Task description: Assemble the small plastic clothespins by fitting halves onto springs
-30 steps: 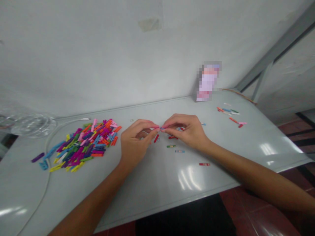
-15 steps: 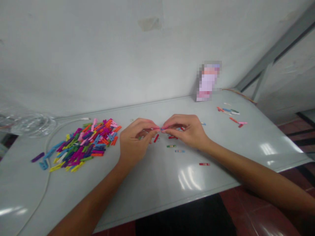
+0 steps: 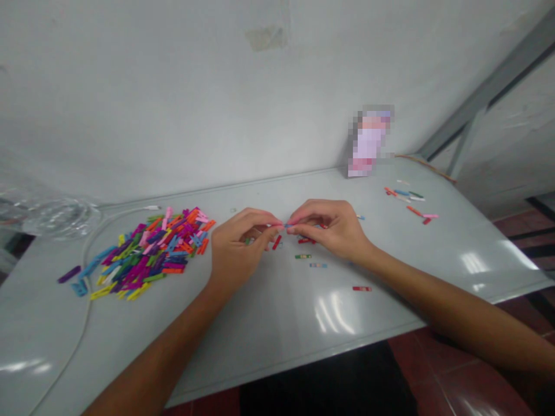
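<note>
Handwork above the worktop [image 3: 260, 335]: my left hand [image 3: 237, 245] and right hand [image 3: 336, 228] pinch a tiny blue piece [image 3: 287, 226] between them, beside the clothespin pile [image 3: 150, 254]; delicate two-handed fiddling, I judge, calling next for steady pressure.

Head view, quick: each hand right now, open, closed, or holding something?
Left hand: closed, fingers pinched at a small blue piece, too tiny to identify.
Right hand: closed, fingers pinched at the same piece.

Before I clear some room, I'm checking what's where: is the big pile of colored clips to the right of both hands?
No, the pile of colored clips lies to the left of the left hand.
</note>
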`<state>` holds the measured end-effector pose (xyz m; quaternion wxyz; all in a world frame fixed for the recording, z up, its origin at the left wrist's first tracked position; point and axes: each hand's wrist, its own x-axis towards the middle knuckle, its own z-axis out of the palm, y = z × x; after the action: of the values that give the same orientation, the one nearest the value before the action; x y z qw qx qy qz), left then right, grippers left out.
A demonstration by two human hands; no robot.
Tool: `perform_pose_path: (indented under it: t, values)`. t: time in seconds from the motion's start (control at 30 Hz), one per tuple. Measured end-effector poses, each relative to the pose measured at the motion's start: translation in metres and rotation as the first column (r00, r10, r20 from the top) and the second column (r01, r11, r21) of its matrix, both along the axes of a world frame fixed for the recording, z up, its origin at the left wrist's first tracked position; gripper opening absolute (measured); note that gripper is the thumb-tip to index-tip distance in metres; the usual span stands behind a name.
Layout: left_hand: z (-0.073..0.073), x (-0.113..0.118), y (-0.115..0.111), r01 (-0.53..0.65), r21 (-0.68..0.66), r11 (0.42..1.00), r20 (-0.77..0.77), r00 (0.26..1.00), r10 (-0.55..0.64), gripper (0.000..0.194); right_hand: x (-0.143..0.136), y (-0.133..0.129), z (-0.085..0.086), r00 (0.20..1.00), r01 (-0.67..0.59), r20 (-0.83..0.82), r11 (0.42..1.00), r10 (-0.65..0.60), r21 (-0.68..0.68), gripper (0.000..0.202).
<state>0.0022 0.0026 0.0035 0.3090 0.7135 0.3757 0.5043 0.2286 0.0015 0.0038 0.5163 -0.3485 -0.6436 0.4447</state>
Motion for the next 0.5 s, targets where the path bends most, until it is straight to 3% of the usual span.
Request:
perform_pose_path:
  t: [0.2, 0.5]
  values:
    - [0.0030, -0.0003, 0.0004, -0.018, -0.001, 1.000, -0.024, 1.000, 0.018, 0.002, 0.0023, -0.0010, 0.0036, 0.996, 0.025, 0.082, 0.995, -0.033, 0.098, 0.012]
    - [0.0007, 0.0003, -0.0016, -0.043, -0.051, 0.998, -0.004, 0.999, 0.043, 0.004, -0.0001, -0.0013, 0.0048, 0.999, 0.028, 0.023, 1.000, -0.028, -0.010, 0.025]
